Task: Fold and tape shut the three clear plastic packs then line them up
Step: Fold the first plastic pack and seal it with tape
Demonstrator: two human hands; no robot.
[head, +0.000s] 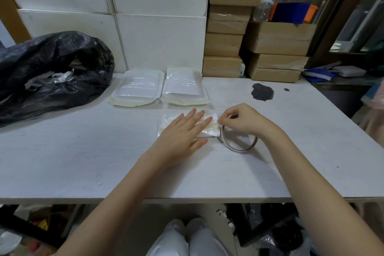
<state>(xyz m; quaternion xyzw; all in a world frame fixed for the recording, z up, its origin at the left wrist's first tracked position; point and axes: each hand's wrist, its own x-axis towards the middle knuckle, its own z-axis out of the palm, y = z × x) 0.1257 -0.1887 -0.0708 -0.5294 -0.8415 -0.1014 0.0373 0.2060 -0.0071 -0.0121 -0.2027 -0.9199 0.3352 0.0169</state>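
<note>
Two clear packs lie side by side beyond the tape roll, apparently already folded; whether they are taped I cannot tell. The third pack, just left of the roll, lies under the flat left hand, fingers straight. The right hand pinches the tape end at its edge. Lining up remains. Bare desk spreads left of the roll.

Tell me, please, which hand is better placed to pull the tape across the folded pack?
The right hand. Its fingers already pinch at the tape by the pack's right edge, just above the tape roll. The left hand lies flat on the pack, holding the fold down, so it looks best left there.
</note>
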